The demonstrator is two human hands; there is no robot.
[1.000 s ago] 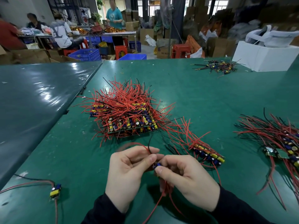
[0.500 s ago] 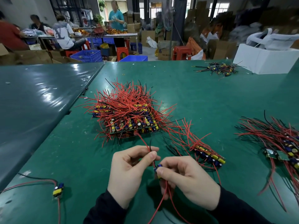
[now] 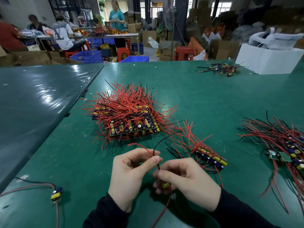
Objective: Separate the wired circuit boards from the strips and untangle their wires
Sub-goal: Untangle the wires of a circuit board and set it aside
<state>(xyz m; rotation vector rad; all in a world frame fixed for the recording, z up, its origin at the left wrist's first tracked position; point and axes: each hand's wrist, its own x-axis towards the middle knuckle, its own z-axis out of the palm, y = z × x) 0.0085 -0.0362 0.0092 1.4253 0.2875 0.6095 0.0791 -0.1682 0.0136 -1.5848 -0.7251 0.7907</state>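
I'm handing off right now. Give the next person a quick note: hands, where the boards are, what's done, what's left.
Left hand: pinches the red and black wires of the board in work.
Right hand: grips that small board.
Done: one separated board lies near left; a spread of wired boards lies far right.
Left: the partial strip just beyond the right hand and the big tangled stack at table centre.
Next, probably: pull these wires free, set the board aside.
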